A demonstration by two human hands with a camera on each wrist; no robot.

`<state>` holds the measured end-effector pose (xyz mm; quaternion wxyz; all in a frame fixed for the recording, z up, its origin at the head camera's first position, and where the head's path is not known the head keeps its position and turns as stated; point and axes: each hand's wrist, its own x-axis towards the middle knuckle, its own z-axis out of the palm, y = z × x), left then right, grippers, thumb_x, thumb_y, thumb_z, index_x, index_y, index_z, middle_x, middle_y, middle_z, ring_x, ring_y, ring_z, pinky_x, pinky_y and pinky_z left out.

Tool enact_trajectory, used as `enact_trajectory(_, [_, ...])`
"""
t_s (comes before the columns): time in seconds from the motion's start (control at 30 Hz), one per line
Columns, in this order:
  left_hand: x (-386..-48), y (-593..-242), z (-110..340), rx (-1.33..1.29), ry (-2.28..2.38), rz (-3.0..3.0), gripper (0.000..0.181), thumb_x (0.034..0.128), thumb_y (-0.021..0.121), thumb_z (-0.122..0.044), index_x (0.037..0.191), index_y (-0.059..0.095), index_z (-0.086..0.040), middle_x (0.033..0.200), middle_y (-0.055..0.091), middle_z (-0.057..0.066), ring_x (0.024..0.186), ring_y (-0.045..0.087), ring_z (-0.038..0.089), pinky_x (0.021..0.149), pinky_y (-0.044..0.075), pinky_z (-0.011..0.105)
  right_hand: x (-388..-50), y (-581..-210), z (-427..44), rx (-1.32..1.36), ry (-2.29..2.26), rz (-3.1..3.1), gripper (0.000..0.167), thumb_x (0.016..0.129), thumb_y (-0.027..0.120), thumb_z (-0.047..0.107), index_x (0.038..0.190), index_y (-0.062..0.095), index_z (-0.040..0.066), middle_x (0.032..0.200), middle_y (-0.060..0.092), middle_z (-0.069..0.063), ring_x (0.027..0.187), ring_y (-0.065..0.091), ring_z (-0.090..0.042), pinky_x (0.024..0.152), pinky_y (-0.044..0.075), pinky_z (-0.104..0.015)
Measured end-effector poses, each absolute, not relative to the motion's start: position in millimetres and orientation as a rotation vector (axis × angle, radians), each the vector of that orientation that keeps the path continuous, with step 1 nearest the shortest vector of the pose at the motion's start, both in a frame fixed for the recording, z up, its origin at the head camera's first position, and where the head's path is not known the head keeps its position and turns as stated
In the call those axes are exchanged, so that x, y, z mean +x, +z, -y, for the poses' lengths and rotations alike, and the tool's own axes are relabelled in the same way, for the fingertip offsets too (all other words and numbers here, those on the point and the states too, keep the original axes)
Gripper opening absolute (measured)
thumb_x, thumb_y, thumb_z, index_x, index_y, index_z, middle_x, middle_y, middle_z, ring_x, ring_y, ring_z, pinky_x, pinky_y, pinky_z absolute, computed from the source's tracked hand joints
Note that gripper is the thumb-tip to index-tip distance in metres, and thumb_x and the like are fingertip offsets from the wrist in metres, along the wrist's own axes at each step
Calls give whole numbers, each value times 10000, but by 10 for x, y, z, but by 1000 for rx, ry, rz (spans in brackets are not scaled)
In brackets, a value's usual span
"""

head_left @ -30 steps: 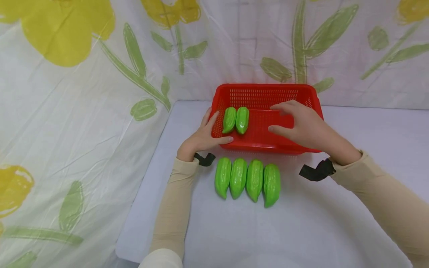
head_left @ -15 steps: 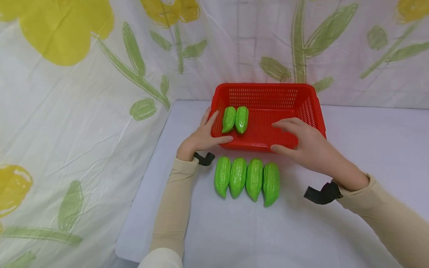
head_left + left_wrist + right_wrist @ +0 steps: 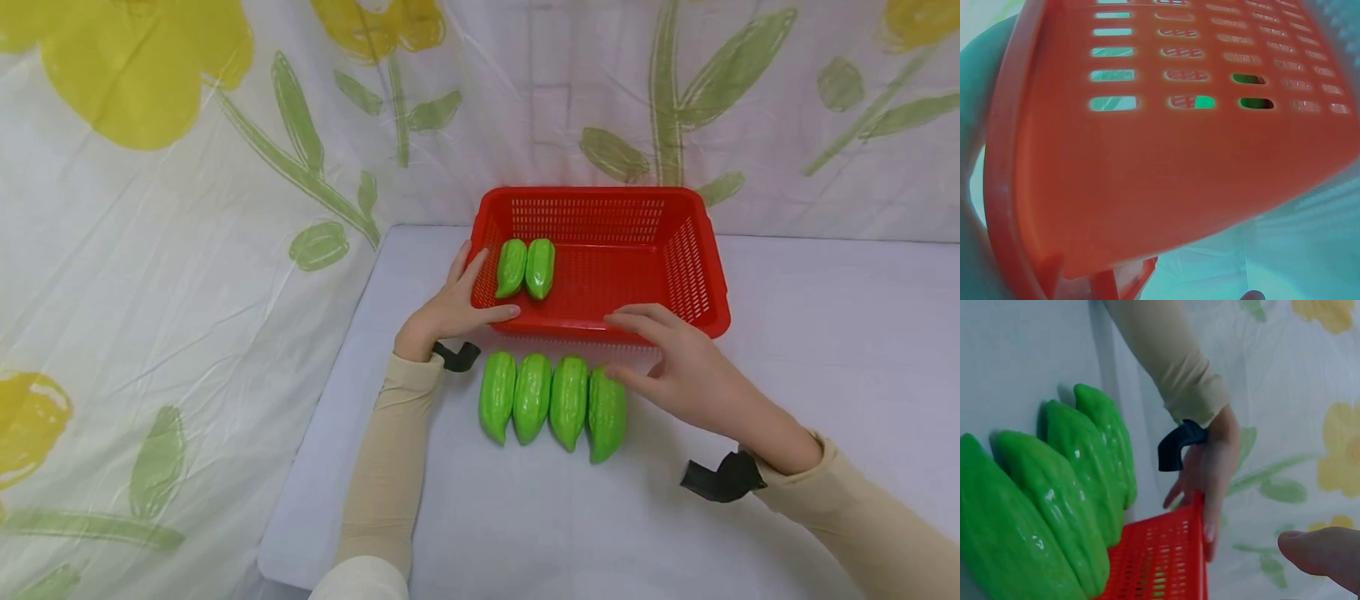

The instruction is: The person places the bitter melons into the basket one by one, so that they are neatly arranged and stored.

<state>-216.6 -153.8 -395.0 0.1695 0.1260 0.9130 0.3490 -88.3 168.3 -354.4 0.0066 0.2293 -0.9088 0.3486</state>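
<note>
Several glossy green bitter gourds lie side by side on the table; the rightmost gourd (image 3: 606, 425) is nearest my right hand (image 3: 690, 379). That hand hovers at the basket's front edge with fingers loosely bent and nothing held. Its thumb overlaps the rightmost gourd's top in the head view; I cannot tell whether they touch. My left hand (image 3: 448, 315) rests spread, with straight fingers, on the front left corner of the red plastic basket (image 3: 618, 279). Inside, at the left, lie two more gourds, one gourd (image 3: 512, 268) beside another gourd (image 3: 540, 268).
The basket stands at the back of the white-covered table (image 3: 525, 533), close to a flower-printed curtain (image 3: 517, 92). Another curtain side hangs at the left, past the table's edge. A black strap (image 3: 722, 477) juts from the right wrist.
My right hand has come out from over the basket toward me, down to the rightmost gourd's upper end. The left hand, basket and gourds stay as they were.
</note>
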Motion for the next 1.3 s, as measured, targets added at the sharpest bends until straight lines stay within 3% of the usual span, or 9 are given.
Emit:
enact_trajectory(0.3, [-2181,-3967,1545,360,1007,-2588,1148,852,731,-656,1689,28,-306,1732,-175,-118,1600,127,313,1195,363,607,-751,-3688,-1675,732,1207,2870,602,884,852,199,1430,612,118,1415,599,-81,1205,579,-257,656,589,-221])
enact_trajectory(0.53, [-2180,-3962,1543,365,1006,-2587,1149,852,734,-649,1690,32,-294,1732,-178,-113,1605,108,308,1199,355,608,-714,-3830,-1687,728,1179,2911,606,876,854,174,1422,613,72,1427,579,-113,1243,537,-281,646,582,-216])
enact_trajectory(0.63, [-2175,-3957,1540,362,1004,-2587,1149,853,735,-646,1690,34,-288,1732,-180,-112,1606,104,308,1201,351,610,-722,-3910,-1691,729,1133,2908,631,862,864,172,1424,606,50,1437,568,-143,1251,545,-310,677,623,-291])
enact_trajectory(0.73, [-2171,-3956,1540,360,999,-2589,1145,855,732,-645,1691,35,-286,1732,-181,-113,1607,105,308,1204,346,612,-736,-3999,-1691,721,1081,2930,674,859,869,202,1445,584,30,1462,546,-170,1297,531,-354,820,639,-455])
enact_trajectory(0.83, [-2169,-3957,1541,361,994,-2594,1144,857,730,-647,1691,35,-286,1732,-181,-113,1608,105,307,1207,340,611,-743,-4087,-1679,717,1062,2964,707,864,866,243,1459,563,10,1485,523,-187,1345,498,-376,971,567,-584])
enact_trajectory(1.3, [-2173,-3960,1542,366,1003,-2591,1152,850,737,-650,1691,39,-286,1734,-177,-106,1604,110,307,1194,359,612,-748,-4353,-1557,692,1062,2969,667,852,873,255,1402,604,-10,1401,551,-211,1287,527,-383,1028,525,-594])
